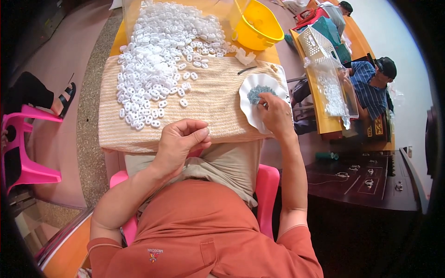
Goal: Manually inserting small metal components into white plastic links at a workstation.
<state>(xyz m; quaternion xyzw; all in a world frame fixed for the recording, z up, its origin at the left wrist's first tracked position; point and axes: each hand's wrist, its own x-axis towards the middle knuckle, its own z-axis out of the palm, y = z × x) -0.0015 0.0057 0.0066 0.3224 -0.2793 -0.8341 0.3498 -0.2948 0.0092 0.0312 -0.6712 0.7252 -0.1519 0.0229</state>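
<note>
Thumb and curled fingers meet on my left hand (181, 140), held over the near edge of a striped towel (208, 92); whatever may be between the fingertips is too small to make out. Over at the right, my right hand (276, 113) reaches onto a white wavy-rimmed plate (249, 111). Its pinched fingertips touch a heap of tiny blue-grey pieces (257, 92), and what they grip is hidden. A large pile of small white oval plastic parts with two holes (160, 55) spreads over the towel's left side and the table behind.
A yellow tub (259, 25) stands at the far right of the table. Between it and the plate lie a crumpled whitish scrap (244, 56) and a short dark strip (247, 70). Another person (371, 78) sits at a table to the right. A pink stool (30, 143) stands left.
</note>
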